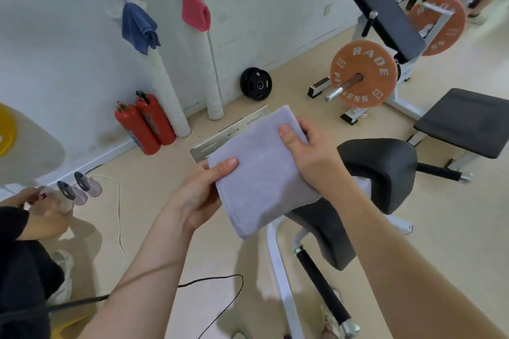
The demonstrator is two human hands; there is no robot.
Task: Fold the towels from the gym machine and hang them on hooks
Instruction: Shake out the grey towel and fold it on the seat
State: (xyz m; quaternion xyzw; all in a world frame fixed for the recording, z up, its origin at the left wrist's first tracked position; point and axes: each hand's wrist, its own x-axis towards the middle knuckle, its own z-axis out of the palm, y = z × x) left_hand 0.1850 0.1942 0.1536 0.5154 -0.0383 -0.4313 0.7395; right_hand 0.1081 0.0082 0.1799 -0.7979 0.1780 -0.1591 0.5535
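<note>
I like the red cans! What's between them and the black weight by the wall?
In the head view, two white padded pipes stand between the extinguishers and the black plate.

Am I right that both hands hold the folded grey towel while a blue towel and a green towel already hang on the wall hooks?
Not quite: in the head view the second hanging towel is pink, not green; the rest stands.

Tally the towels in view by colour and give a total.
Blue towel, hanging on the wall: 1
Pink towel, hanging on the wall: 1
Pale lavender-grey towel, held in both hands: 1
Total: 3
</note>
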